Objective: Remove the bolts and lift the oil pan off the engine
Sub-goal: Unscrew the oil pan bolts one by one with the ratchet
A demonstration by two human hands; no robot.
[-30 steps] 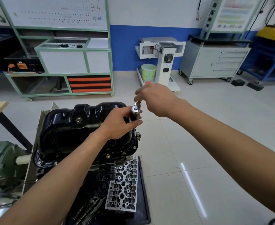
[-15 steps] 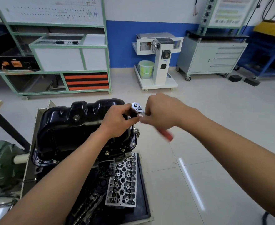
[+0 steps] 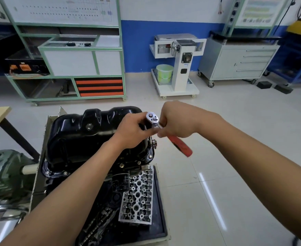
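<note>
Your oil pan point(image 3: 93, 137) sits on top of the engine right in front of you, with bolts point(image 3: 138, 163) showing along the near flange. Your left hand point(image 3: 133, 132) has its fingers wrapped around whatever's under the ratchet point(image 3: 152, 119) head, and your right hand point(image 3: 176, 119) is curled round the red handle. The pan looks like glossy stamped steel, so I'd guess stiff, not too heavy, maybe slick. Grab it by the flange, both sides. The socket and bolt you're on are hidden under your left hand, and the far flange is out of sight too.
</note>
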